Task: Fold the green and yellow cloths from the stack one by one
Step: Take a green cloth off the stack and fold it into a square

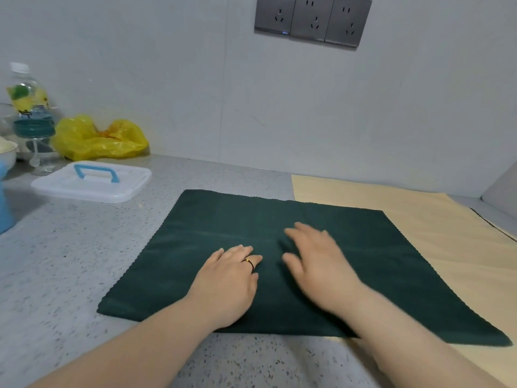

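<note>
Dark green cloth (279,247) spread flat, zigzag edges, left hand (229,278) and right hand (319,261) pressing flat, fingers relaxed.

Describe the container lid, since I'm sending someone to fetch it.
On the speckled grey counter, look left of the dark green cloth. The lid lies flat in front of the yellow plastic bag; it alone is translucent white with a blue handle on top.
</note>
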